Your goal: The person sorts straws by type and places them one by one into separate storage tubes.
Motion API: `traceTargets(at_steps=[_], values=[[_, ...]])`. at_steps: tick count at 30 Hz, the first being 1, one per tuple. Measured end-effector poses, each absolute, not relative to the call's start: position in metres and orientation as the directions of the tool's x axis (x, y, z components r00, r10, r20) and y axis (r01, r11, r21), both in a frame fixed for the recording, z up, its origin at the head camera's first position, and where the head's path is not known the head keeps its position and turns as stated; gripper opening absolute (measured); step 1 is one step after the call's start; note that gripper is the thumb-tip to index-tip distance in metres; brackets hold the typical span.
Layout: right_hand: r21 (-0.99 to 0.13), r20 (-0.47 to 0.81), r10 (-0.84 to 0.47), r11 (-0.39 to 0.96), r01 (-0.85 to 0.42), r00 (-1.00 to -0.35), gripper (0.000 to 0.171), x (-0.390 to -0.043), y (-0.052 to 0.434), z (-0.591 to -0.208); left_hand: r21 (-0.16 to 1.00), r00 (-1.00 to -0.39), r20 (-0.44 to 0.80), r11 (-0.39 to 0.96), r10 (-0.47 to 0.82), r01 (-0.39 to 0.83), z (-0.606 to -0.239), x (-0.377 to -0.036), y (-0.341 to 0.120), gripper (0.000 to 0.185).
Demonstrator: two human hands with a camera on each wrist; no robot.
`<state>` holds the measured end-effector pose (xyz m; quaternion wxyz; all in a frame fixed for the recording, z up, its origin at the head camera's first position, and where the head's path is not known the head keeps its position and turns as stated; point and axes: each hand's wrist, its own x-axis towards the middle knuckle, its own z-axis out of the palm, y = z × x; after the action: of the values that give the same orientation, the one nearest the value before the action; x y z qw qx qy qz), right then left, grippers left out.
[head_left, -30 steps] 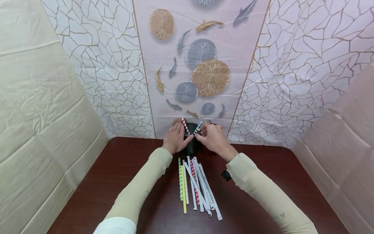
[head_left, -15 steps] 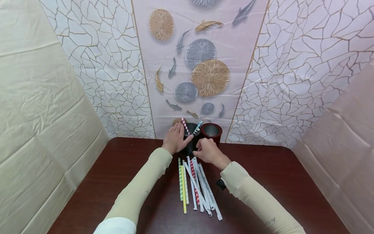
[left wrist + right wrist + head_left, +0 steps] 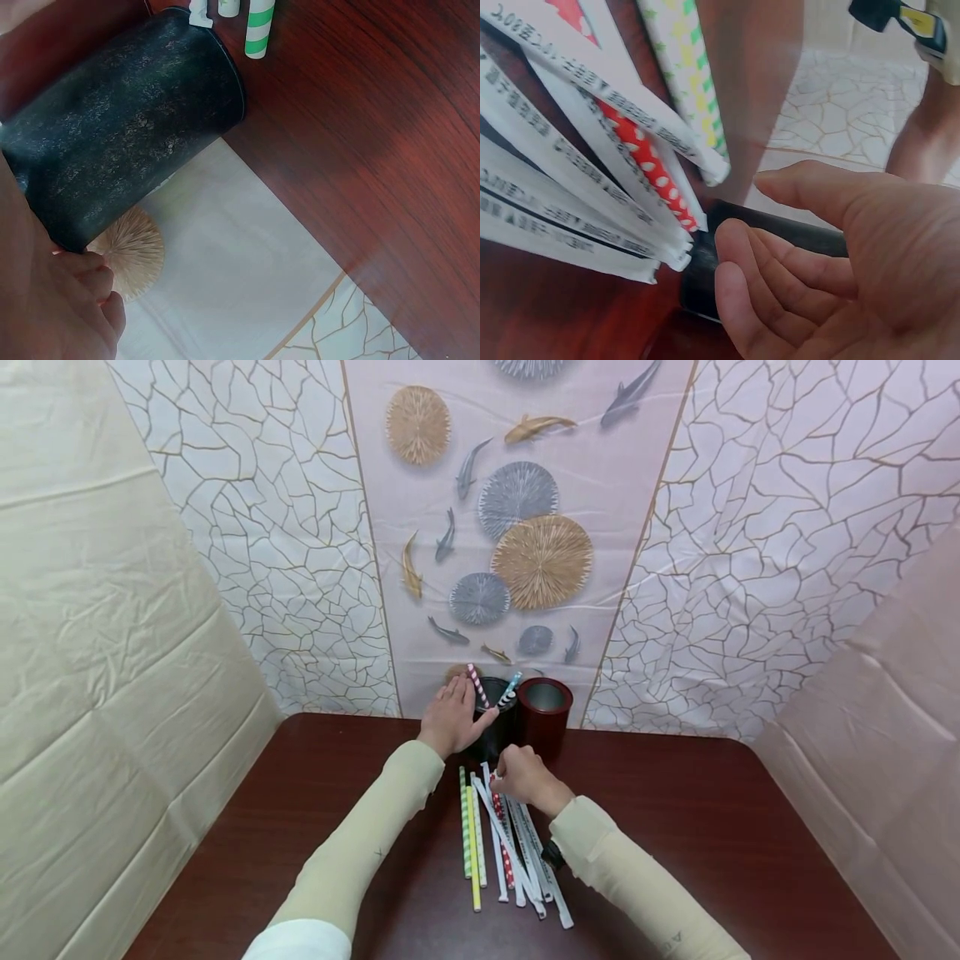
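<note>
My left hand (image 3: pixel 450 718) grips the left side of a black cup (image 3: pixel 491 737) at the table's far edge, its thumb across the front. A pink striped straw (image 3: pixel 476 683) and a blue striped straw (image 3: pixel 511 686) stand in that cup. In the left wrist view the black cup (image 3: pixel 127 127) fills the top left, with my palm (image 3: pixel 52 307) below it. My right hand (image 3: pixel 521 774) hovers over the far ends of a pile of straws (image 3: pixel 504 847), holding nothing. The right wrist view shows its fingers (image 3: pixel 780 285) loosely curled and empty beside wrapped white straws (image 3: pixel 555 187) and a red dotted straw (image 3: pixel 649 169).
A dark red cup (image 3: pixel 545 706) stands just right of the black one. The dark wooden table (image 3: pixel 712 827) ends against a patterned backdrop (image 3: pixel 525 527), with cloth walls on both sides. A green striped straw (image 3: pixel 259 26) lies near the black cup's base.
My right hand has drawn back from the black cup's rim toward me, down to the straw pile. The red cup it covered now shows. The left hand stays put.
</note>
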<state>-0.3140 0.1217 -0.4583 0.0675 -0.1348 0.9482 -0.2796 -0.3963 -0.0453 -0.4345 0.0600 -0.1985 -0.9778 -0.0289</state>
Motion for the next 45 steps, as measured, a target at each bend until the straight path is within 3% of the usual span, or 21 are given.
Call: traceTargets(at_steps=[6,14,24,31,45], values=[[-0.533,-0.084,-0.272,0.825,-0.188,-0.959,0.033,-0.314,0.119,-0.474,0.022,-0.916,0.124,0.922,0.381,0.386,-0.435,-0.397,-0.045,0.091],[-0.531,-0.108,-0.247,0.833,-0.154,-0.963,0.057,-0.315,0.119,-0.491,0.021,-0.924,0.105,0.928,0.368,0.372,-0.436,-0.398,-0.044,0.092],[-0.535,-0.11,-0.17,0.84,-0.086,-0.979,0.05,-0.318,0.116,-0.494,0.02,-0.924,0.102,0.928,0.368,0.372,-0.437,-0.4,-0.044,0.092],[-0.534,-0.12,-0.115,0.845,-0.033,-0.986,0.036,-0.321,0.115,-0.495,0.032,-0.918,0.119,0.923,0.378,0.385,-0.436,-0.399,-0.044,0.091],[-0.545,-0.15,-0.104,0.838,-0.006,-0.983,0.039,-0.33,0.126,-0.49,0.029,-0.919,0.109,0.923,0.379,0.384,-0.434,-0.396,-0.045,0.091]])
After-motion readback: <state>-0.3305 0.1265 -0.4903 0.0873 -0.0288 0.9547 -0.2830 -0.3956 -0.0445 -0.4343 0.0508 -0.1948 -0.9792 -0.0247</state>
